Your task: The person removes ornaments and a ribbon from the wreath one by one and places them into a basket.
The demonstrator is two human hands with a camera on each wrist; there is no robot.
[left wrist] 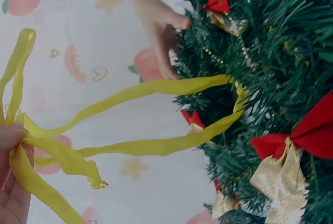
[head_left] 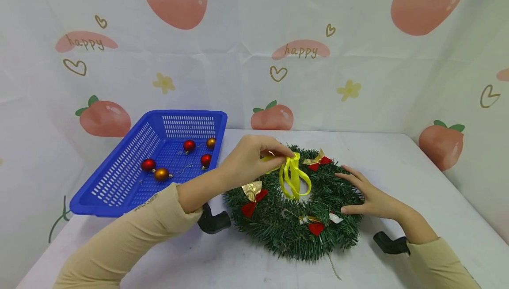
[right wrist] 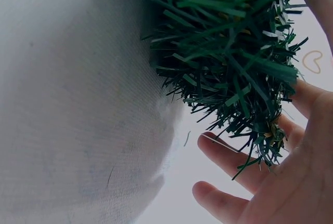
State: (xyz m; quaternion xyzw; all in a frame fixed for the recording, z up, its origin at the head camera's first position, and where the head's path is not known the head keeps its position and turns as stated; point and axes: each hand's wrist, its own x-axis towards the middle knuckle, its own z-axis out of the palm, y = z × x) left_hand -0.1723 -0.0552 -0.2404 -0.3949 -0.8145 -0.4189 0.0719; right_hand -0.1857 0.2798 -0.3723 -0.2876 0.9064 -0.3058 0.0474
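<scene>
A green Christmas wreath [head_left: 270, 231] with red and gold bows lies on the white table. Above its middle my left hand [head_left: 254, 158] pinches a yellow ribbon [head_left: 293, 178] between thumb and fingertips. In the left wrist view the ribbon [left wrist: 135, 148] is knotted near the fingers, and its long loop passes round part of the wreath [left wrist: 260, 52]. My right hand [head_left: 371, 198] rests at the wreath's right side with fingers spread. In the right wrist view those fingers [right wrist: 234, 164] extend along the wreath's green bristles [right wrist: 229, 52].
A blue plastic basket [head_left: 93, 209] stands at the left, holding several red and gold baubles, among them a red bauble [head_left: 148, 165] and a gold bauble [head_left: 161, 174]. A white cloth backdrop [head_left: 238, 81] printed with fruit hangs behind the table [head_left: 222, 262].
</scene>
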